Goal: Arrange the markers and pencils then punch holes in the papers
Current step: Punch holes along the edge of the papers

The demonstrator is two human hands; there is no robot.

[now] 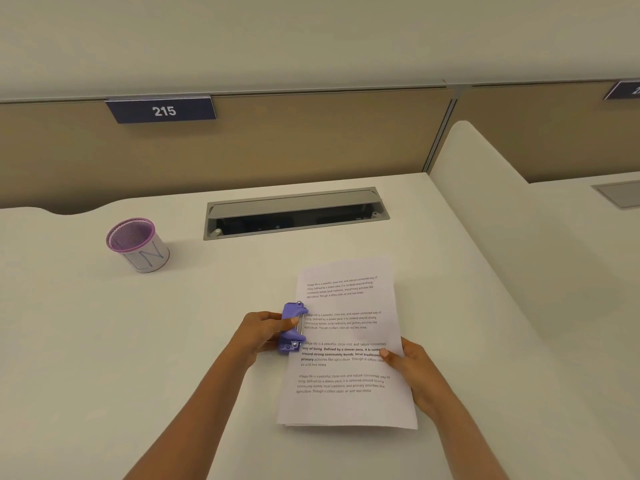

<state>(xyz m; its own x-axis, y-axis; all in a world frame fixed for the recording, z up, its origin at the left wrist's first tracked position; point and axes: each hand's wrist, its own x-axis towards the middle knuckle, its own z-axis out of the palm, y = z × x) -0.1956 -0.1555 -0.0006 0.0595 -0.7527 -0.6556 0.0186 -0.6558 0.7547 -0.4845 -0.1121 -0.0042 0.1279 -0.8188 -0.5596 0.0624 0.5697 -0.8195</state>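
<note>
Right grip (410, 367) pinches the right edge of the papers (346, 344), thumb on top over the printed text and fingers tucked beneath, closed on the sheets. Those papers are a thin stack lying on the white table (138, 358), long side running away from the person, with several blocks of print facing up; a lower sheet peeks out at the near edge. Left grip (265, 332) is wrapped around a purple punch (292, 327), fingers curled shut on its body, thumb on its top. That punch sits against the left edge of the papers about halfway up, with the margin slid into its slot.

Farther off to the left, well apart from the papers, stands a purple mesh cup (136, 244) with a white paper label wrapped around it. What shows of its inside is bare mesh; its bottom is hidden. Behind the papers, a grey cable tray (294, 213) is sunk into the table with its lid raised. A sign (161, 110) reading 215 hangs on the back panel.
</note>
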